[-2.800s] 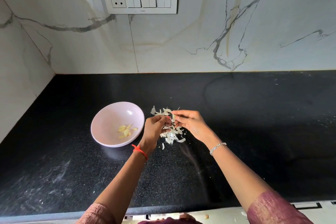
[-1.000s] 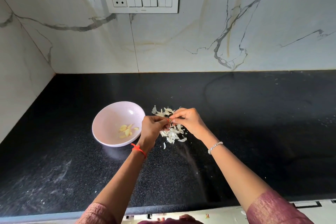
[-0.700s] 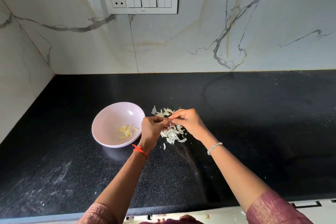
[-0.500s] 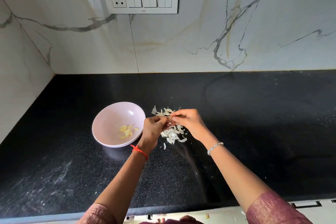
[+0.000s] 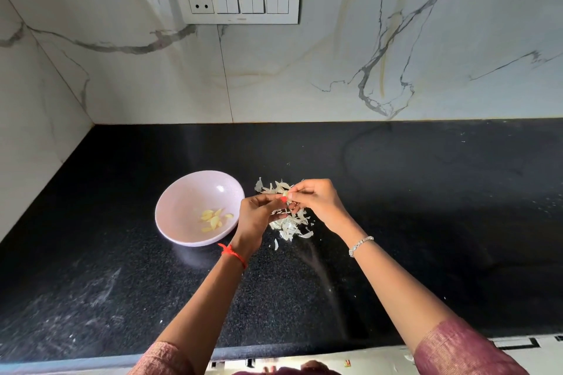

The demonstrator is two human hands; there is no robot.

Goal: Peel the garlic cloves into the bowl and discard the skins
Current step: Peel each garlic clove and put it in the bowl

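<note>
The left hand [image 5: 259, 216] and right hand [image 5: 316, 204] are pinching one garlic clove [image 5: 285, 193] in a fingertip grip at the frame's centre, seemingly peeling it. About six peeled cloves [image 5: 213, 219] are lying in the single bowl [image 5: 182, 201], left of centre. One heap of skins [image 5: 289, 227] is lying on the table [image 5: 426, 222] beneath the hands, not yet discarded.

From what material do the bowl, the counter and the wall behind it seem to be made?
Bowl: pale pink, glossy, with a bright highlight; glazed ceramic or melamine, unclear which. Counter: black, finely speckled, polished, faintly reflective; probably granite. Wall: white with grey veins and a straight joint; marble or marble-look tile.
</note>
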